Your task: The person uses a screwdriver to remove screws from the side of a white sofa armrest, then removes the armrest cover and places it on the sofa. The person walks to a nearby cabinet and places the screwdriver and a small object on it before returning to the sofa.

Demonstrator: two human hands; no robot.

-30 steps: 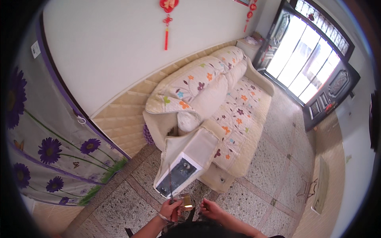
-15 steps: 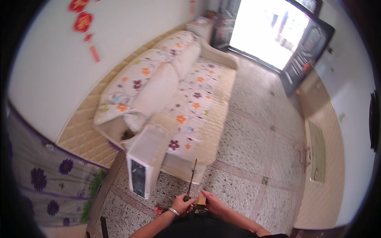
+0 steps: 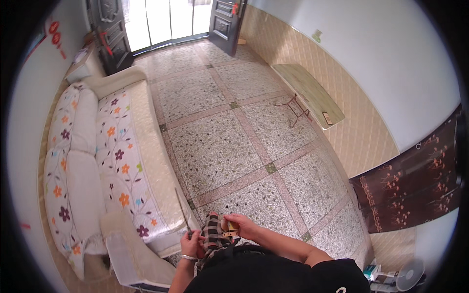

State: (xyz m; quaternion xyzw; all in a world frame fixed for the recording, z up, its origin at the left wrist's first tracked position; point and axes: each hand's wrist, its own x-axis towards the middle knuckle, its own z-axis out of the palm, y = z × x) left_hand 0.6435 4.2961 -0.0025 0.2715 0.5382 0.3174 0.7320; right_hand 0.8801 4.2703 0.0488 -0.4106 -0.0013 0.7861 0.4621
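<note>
My left hand [image 3: 193, 243], with a silver bangle at its wrist, is closed around the lower end of a thin dark rod [image 3: 182, 209]. The rod points up and away in front of the sofa's near corner. To its right, my right hand [image 3: 242, 226] is closed on a small yellowish object [image 3: 231, 228], whose kind I cannot make out. The two hands are apart, at waist height. Between them shows black-and-grey checked cloth [image 3: 213, 233] with red at its end.
A sofa [image 3: 159, 195] with flowered covers runs along the left. Speckled floor [image 3: 220, 146] with pink bands stretches to an open dark double door [image 3: 227, 24]. On the right stand a low green-topped table [image 3: 308, 90], a dark patterned curtain [image 3: 415, 180] and a fan [image 3: 410, 275].
My view has turned to the right, so the sofa now lies farther left and the table and curtain show. Both hands keep hold of their things.
</note>
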